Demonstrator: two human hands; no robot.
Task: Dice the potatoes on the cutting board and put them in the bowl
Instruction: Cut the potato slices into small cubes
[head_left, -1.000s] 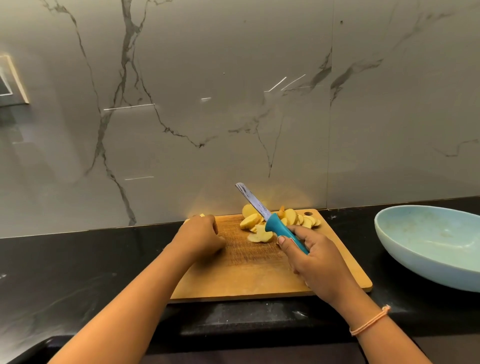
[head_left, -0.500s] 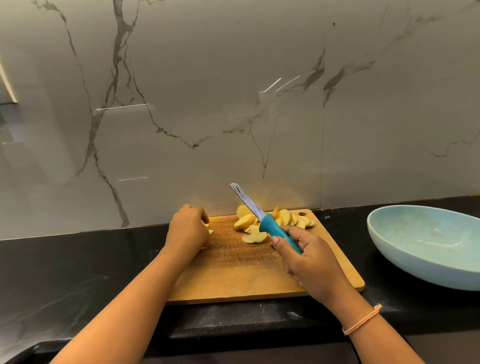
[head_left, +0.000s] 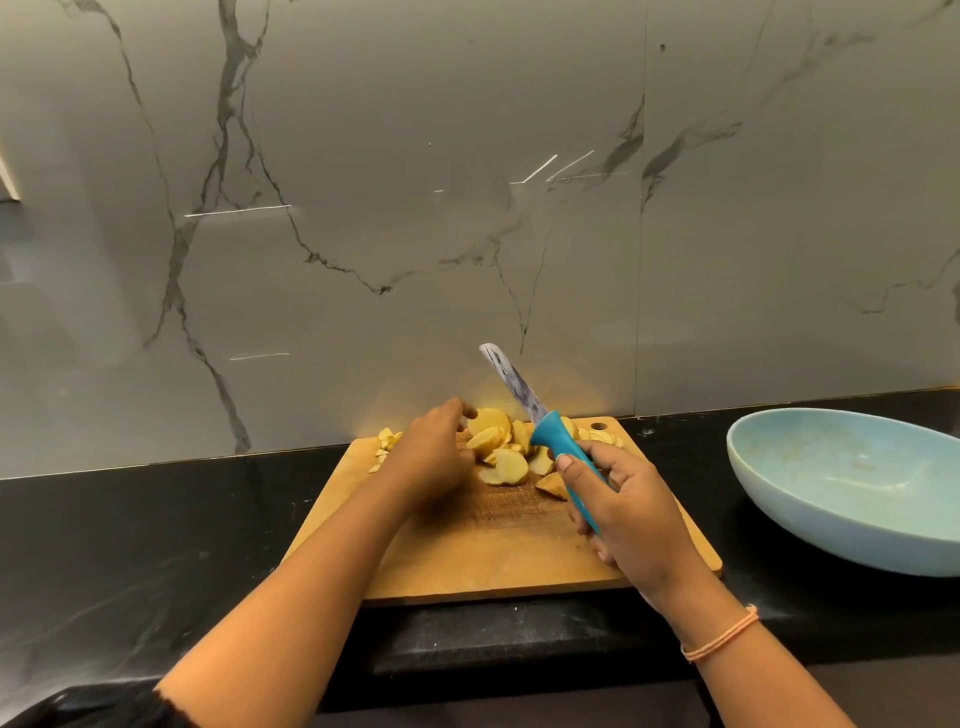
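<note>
A wooden cutting board (head_left: 498, 561) lies on the black counter. Yellow potato slices (head_left: 498, 457) are heaped at its far middle, and a small pile of diced potato bits (head_left: 385, 441) sits at its far left corner. My right hand (head_left: 623, 509) grips a knife (head_left: 535, 415) by its teal handle, blade raised and pointing up-left over the slices. My left hand (head_left: 434, 452), blurred, reaches into the left side of the slices; its fingertips touch them. A pale blue bowl (head_left: 852, 493) stands to the right of the board, holding no potato.
A grey marble wall (head_left: 467, 208) rises right behind the board. The black counter (head_left: 130, 545) stretches to the left, and its front edge runs just below the board.
My left hand left the diced bits at the board's far left corner and moved right to the potato slices. The knife stays raised in my right hand.
</note>
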